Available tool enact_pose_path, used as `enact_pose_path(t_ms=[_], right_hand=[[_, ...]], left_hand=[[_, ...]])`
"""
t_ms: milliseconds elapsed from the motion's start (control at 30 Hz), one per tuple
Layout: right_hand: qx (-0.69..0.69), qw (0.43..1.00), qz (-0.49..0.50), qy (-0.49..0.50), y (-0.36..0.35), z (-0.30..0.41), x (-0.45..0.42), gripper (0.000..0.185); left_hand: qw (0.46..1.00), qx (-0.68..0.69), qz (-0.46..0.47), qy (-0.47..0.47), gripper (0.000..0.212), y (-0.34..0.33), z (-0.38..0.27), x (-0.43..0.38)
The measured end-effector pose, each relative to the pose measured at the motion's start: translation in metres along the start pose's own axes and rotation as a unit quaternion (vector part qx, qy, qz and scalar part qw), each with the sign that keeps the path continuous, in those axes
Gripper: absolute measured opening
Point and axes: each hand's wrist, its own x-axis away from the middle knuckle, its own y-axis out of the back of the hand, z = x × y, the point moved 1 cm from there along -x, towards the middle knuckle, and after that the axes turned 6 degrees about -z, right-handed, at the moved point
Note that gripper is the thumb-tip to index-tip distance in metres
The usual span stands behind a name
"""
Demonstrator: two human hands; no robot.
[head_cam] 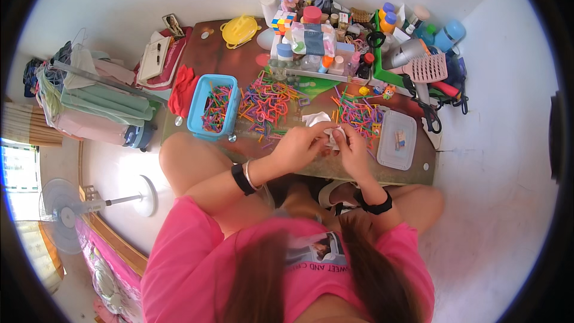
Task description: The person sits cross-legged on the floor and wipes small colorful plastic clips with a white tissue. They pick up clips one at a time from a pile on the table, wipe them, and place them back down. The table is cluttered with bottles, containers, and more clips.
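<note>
My left hand [298,146] and my right hand [352,150] meet over the near edge of the table. Between their fingertips they pinch a crumpled white tissue or wipe [335,136]. Whether something small is wrapped inside it is hidden by the fingers. A white piece of the same look [316,119] shows just beyond my left fingers; I cannot tell if it is joined to the first. Past my hands lie two loose piles of coloured plastic pieces, a larger pile [269,101] to the left and a smaller pile [356,110] to the right.
A blue basket [192,119] holding more plastic pieces stands left, beside a red cloth [181,92]. A clear plastic box [394,154] sits right. Behind are a yellow lidded container [240,31], a crowded white organizer [309,74], a hair dryer [406,54] and a pink brush [426,69].
</note>
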Motion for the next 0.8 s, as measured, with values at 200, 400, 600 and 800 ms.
enact_pose_path(t_ms=[200,400,600,800], right_hand=[[0.208,0.961,0.033,0.182,0.007,0.008,0.002,0.02],[0.182,0.972,0.071,0.133,0.016,0.0,0.002,0.022],[-0.095,0.99,0.097,-0.043,0.015,-0.013,-0.001,0.026],[-0.04,0.992,0.106,-0.049,0.019,-0.007,0.0,0.027]], left_hand=[[0.986,-0.14,-0.009,-0.094,0.018,0.01,0.002,-0.009],[0.999,0.021,0.029,0.002,0.011,0.011,-0.001,-0.011],[0.976,-0.099,-0.039,-0.191,0.01,0.009,-0.005,-0.008],[0.951,-0.181,-0.044,-0.248,0.013,0.007,-0.003,-0.004]])
